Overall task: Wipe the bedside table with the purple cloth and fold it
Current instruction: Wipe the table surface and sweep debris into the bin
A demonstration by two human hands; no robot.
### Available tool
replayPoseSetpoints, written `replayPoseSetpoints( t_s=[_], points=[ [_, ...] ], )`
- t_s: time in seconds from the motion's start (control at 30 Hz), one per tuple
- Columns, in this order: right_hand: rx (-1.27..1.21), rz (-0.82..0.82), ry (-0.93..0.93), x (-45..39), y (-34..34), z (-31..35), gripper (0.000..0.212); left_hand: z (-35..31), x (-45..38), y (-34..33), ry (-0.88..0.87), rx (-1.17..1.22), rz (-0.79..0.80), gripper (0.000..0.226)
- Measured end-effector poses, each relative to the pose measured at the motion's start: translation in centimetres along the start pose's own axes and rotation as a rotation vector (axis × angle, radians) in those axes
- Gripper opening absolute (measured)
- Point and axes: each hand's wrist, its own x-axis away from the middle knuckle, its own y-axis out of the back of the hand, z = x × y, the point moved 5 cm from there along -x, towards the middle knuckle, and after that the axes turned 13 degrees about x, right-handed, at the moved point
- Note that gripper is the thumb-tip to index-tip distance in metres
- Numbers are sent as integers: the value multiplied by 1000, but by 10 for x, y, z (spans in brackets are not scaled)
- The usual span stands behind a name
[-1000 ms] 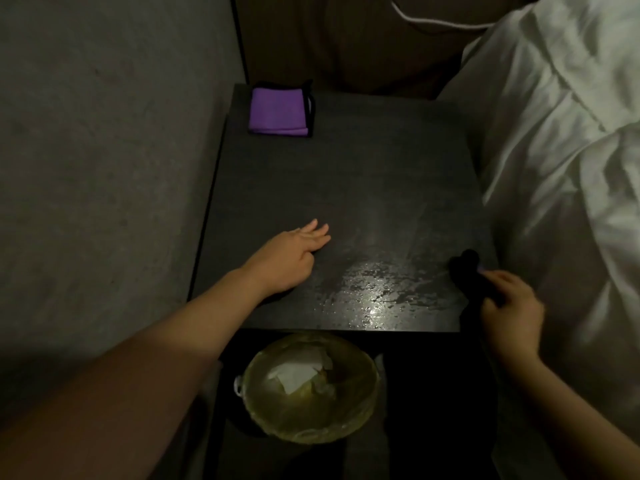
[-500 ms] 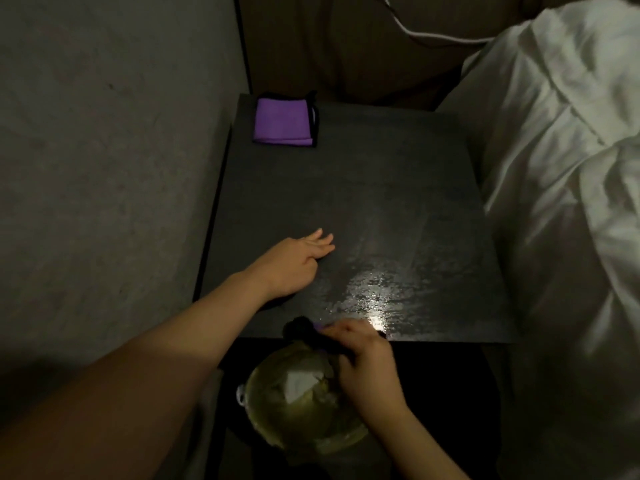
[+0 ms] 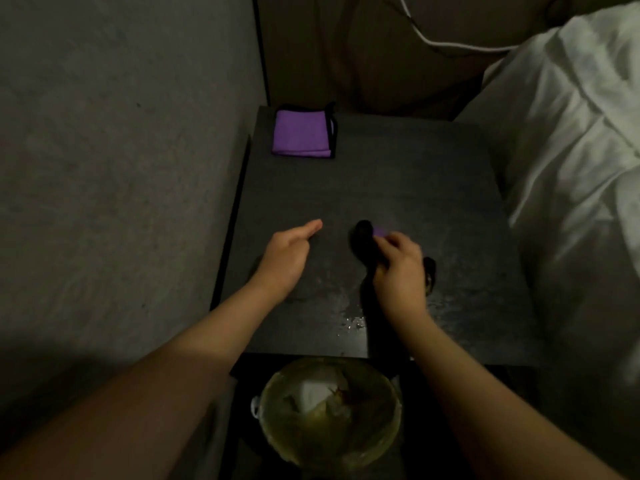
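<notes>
Since half a second ago the right hand [image 3: 398,268] has swept from the near edge of the bedside table [image 3: 398,188] to its middle, fingers curled round a bunched purple cloth [image 3: 367,237] pressed on the top. Beside it the left hand [image 3: 285,258] rests, fingers together. A second, folded cloth [image 3: 301,135] lies at the far left corner.

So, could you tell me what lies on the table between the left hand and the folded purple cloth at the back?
Nothing: in the head view, only bare dark tabletop separates the left hand from the folded cloth.
</notes>
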Motion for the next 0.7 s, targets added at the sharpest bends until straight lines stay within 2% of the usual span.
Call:
replayPoseSetpoints(
  t_s=[0.1,0.17,0.3,0.4,0.5,0.6,0.7],
  points=[
    [-25,19,269,39,-14,48,39,-11,-11,10,-43,-17,-25,44],
    [-81,107,419,72,-20,61,41,-16,-18,16,-54,-41,-23,45],
    [-158,307,560,125,-12,59,45,-19,-17,22,-54,-123,14,48],
    [-338,306,481,116,7,58,49,-22,-15,23,-53,-142,22,50],
    [-399,93,254,68,25,57,55,-29,-15,20,-82,-138,26,50],
    [-266,-34,125,-3,18,59,47,-39,-15,16,-132,-139,7,49],
    [-96,2,149,-57,-13,65,41,-46,-17,20,-175,-139,-19,49]
  ],
)
